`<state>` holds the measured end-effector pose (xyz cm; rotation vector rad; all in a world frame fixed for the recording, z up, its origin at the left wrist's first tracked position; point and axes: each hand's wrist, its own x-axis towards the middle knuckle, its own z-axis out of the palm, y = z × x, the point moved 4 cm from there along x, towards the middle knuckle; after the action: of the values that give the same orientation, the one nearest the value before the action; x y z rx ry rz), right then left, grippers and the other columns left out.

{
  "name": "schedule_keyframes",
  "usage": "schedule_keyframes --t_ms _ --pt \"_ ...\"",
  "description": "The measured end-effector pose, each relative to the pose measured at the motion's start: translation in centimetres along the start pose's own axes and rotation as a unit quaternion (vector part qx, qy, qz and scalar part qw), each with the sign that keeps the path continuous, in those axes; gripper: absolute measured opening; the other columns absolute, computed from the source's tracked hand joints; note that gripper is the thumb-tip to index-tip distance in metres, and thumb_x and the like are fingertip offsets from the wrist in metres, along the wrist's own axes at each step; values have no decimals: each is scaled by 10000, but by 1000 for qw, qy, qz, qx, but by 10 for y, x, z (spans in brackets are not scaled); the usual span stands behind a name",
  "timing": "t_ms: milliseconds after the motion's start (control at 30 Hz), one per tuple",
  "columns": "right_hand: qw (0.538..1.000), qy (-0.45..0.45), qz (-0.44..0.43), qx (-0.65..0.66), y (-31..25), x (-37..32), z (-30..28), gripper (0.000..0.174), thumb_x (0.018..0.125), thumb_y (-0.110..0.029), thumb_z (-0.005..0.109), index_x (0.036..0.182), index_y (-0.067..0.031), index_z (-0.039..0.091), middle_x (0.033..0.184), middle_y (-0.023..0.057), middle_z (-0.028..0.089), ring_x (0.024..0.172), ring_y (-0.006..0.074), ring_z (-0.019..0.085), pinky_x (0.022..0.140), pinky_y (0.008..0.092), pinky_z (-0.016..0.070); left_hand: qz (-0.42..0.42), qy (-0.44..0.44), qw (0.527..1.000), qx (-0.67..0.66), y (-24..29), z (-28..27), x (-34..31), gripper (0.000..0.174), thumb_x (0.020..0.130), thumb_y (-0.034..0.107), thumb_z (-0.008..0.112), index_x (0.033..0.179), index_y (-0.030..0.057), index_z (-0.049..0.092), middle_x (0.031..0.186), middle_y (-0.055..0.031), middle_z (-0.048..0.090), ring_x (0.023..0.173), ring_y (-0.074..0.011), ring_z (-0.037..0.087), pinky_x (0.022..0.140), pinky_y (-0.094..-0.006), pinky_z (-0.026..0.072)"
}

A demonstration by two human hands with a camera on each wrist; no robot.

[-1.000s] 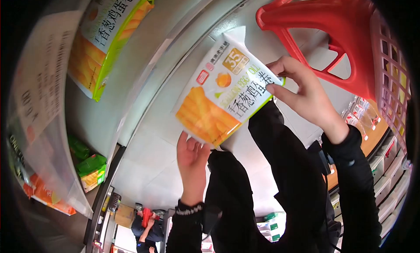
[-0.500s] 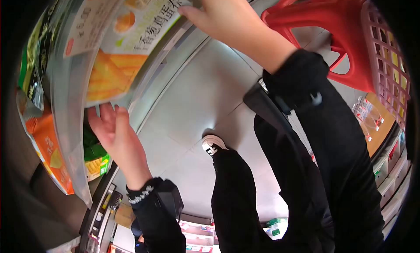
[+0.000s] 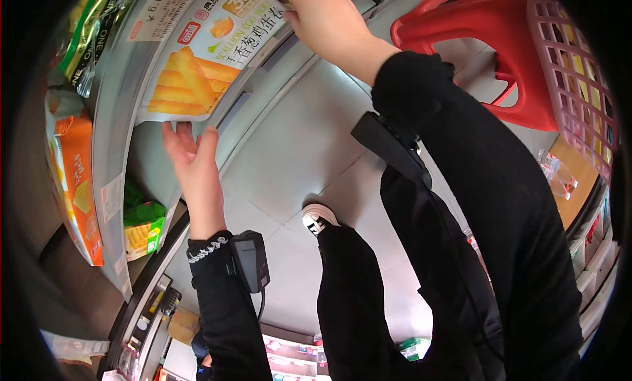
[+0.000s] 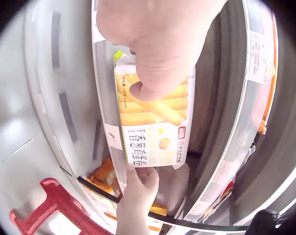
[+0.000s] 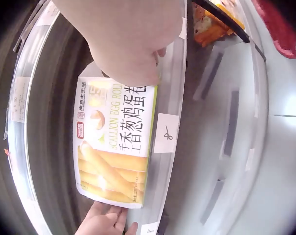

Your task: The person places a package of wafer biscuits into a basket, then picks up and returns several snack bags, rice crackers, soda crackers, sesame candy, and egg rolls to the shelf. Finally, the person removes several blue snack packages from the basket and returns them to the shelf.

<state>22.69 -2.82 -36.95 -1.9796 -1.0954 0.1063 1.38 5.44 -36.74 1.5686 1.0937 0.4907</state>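
Note:
A white-and-yellow pack of scallion egg rolls (image 3: 191,84) lies tilted at the shelf's front edge, its printed face up. At the pack's far end my right hand (image 3: 339,28) grips the corner, thumb at the edge and the other fingers largely hidden. Below the near end is my left hand (image 3: 197,173), with its fairly straight fingertips right at the pack's lower edge and its thumb standing apart. In the right wrist view the left fingers (image 5: 101,218) partly disappear under that end. The left wrist view shows the pack (image 4: 153,117) within the shelf's front strip.
Clear plastic strips with price labels (image 3: 158,9) border the shelf. An orange snack bag (image 3: 76,183) and a green pack (image 3: 143,226) sit nearby on shelves. To the right stand a red plastic stool (image 3: 490,35) and a pink basket (image 3: 573,71). Tiled floor (image 3: 289,157) lies below.
Both hands have carried the egg roll pack from in front of the body leftward and up to the shelf. Over the last half second the pack and hands shift slightly.

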Motion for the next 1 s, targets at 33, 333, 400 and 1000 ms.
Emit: schedule_keyframes --t_ms 33,333,400,1000 --pt "1000 0 8 0 1 1 1 150 691 -11 423 821 -14 497 791 209 490 803 364 486 716 392 401 6 -13 1000 -21 4 2 2 667 739 -33 454 1278 -38 61 1285 -165 245 1222 -218 205 978 -295 155" --pt "999 -15 4 28 13 -2 13 160 680 -6 428 820 4 507 834 223 513 807 375 496 712 408 404 22 -7 999 -44 -5 6 1 693 733 4 479 1277 -44 52 1270 -180 250 1198 -221 239 984 -311 176" --pt "999 -24 17 33 14 -8 10 176 669 2 437 830 7 508 835 222 515 809 374 497 713 408 404 -14 -18 999 -36 -2 4 -2 711 742 18 483 1285 -38 29 1301 -210 200 1230 -235 195 991 -315 160" --pt "915 -351 159 120 -176 -195 -186 374 671 -6 523 1036 -21 443 931 161 480 828 320 510 708 355 426 -258 -317 912 -28 80 -45 -269 284 823 62 449 1102 8 437 1030 -62 512 913 -133 508 814 -253 399"
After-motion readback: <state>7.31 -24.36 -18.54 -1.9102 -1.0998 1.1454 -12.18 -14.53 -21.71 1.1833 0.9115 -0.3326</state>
